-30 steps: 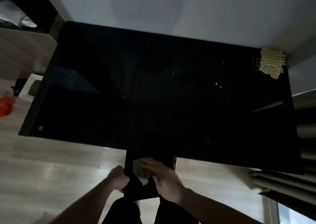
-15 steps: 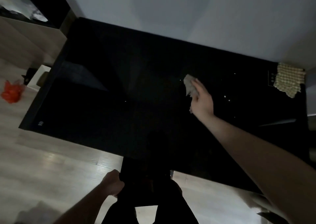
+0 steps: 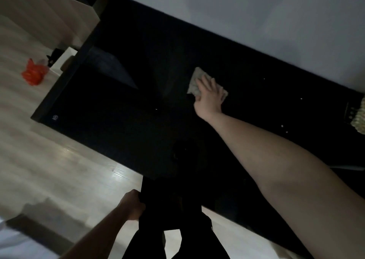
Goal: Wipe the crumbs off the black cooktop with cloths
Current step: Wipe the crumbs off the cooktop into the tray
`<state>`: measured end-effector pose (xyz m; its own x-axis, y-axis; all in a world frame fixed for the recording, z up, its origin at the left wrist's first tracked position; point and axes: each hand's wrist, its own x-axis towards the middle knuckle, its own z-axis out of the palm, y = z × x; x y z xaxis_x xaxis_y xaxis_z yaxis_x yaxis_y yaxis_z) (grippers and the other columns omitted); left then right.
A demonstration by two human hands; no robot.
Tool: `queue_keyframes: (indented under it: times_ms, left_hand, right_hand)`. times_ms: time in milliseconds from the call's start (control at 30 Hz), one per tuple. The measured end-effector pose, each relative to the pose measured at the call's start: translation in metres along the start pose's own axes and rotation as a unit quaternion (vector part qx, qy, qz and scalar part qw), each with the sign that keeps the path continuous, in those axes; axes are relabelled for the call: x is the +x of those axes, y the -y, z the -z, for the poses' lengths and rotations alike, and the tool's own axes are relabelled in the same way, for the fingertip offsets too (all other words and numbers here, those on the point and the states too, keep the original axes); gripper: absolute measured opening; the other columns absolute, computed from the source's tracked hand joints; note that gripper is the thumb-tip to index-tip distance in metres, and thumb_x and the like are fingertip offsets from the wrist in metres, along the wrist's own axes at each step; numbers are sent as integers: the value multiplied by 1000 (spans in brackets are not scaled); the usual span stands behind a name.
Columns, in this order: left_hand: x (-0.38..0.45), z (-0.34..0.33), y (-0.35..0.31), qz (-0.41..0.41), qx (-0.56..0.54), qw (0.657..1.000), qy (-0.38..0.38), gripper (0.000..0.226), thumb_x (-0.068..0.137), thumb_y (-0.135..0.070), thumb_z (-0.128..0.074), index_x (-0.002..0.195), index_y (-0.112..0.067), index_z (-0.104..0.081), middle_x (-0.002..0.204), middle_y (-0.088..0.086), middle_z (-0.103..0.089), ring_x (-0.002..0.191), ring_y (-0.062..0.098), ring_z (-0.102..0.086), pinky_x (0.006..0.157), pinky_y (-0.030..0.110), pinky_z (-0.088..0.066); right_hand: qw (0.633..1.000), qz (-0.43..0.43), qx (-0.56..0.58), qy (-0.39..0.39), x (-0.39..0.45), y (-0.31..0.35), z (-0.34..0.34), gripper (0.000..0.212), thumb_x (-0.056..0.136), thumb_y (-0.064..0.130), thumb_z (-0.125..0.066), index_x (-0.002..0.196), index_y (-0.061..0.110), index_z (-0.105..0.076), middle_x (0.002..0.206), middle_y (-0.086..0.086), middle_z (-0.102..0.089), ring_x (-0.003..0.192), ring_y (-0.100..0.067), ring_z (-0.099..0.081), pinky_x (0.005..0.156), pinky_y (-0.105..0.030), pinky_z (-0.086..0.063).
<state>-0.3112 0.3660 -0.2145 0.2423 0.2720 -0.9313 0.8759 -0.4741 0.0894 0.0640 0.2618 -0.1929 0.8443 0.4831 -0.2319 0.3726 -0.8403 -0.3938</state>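
Note:
The black cooktop fills the middle of the view, glossy and dark. My right hand presses a pale grey cloth flat on the cooktop near its far middle, fingers spread over it. Small white crumbs dot the surface to the right of the cloth, and one crumb lies to the left. My left hand is down by my waist, closed on the edge of my dark clothing. A second, yellowish knobbly cloth lies at the right edge.
A white wall runs behind the cooktop. Pale wood floor lies to the left, with an orange bag and a white box on it. A beige cabinet stands at upper left.
My right hand left my waist, carried the grey cloth out over the cooktop and now presses it flat. The view has tilted. My left hand stays at my clothing.

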Motion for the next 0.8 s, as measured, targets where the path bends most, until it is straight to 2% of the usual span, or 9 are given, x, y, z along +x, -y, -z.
queue_keyframes:
  times_ms: [167,300,367,433,533,600,667,733,800]
  left_hand:
    - [-2,1,7,-15,-2,1000,8,18,80,-15,-56,63,-20,-57,64,-4,-64,60,13,-66,50,17,-49]
    - [-8,6,13,-31,11,999,4,12,76,-16,-57,66,-16,-63,76,5,-74,74,19,-74,60,25,-56]
    - [-11,9,18,-35,8,999,12,13,73,-14,-54,63,-16,-62,71,4,-73,72,19,-75,52,20,-53]
    - [-15,12,22,-35,7,999,18,15,70,-13,-51,60,-15,-62,61,2,-69,64,18,-75,46,18,-51]
    - [-22,14,26,-33,10,999,23,16,66,-13,-48,61,-12,-62,55,4,-67,59,21,-76,49,23,-58]
    - [-26,13,28,-38,20,999,22,16,68,-12,-48,62,-12,-63,58,5,-69,56,22,-75,50,25,-60]
    - [-28,11,29,-38,29,999,20,20,70,-11,-49,72,-7,-68,68,11,-75,60,24,-76,52,29,-63]
    - [-31,9,27,-44,42,998,24,22,73,-14,-50,77,-6,-71,73,13,-77,60,23,-77,50,27,-61]
    - [-35,5,24,-52,55,997,22,20,75,-14,-48,70,-10,-67,71,12,-77,53,21,-74,47,24,-58]
  right_hand:
    - [984,151,45,82,-31,68,-39,70,97,8,-58,162,28,-39,175,4,-26,163,-29,-14,130,-54,-5]
    - [971,214,61,89,-94,73,-58,69,96,2,-57,159,26,-45,172,4,-34,162,-27,-20,131,-48,-4]
    - [966,227,75,96,-139,64,-64,69,95,0,-58,158,26,-48,170,6,-37,162,-24,-21,132,-43,-2]
    - [964,217,106,107,-191,53,-73,69,94,-3,-55,156,26,-50,170,8,-38,163,-19,-18,131,-36,4]
    - [962,176,167,129,-275,45,-85,73,88,-6,-47,152,28,-55,166,13,-42,162,-10,-18,131,-27,7]
    - [958,121,220,138,-325,44,-93,68,90,0,-45,146,36,-60,158,30,-46,155,4,-28,132,-23,-4]
    - [951,49,266,153,-364,40,-95,71,93,3,-46,137,57,-58,144,49,-48,142,18,-41,128,-25,-30]
    - [946,7,284,155,-392,34,-89,76,94,0,-50,137,62,-54,146,47,-48,141,15,-46,122,-29,-41]
    - [938,-47,319,127,-404,23,-74,76,95,-5,-51,140,56,-59,149,41,-51,143,11,-46,123,-29,-41]
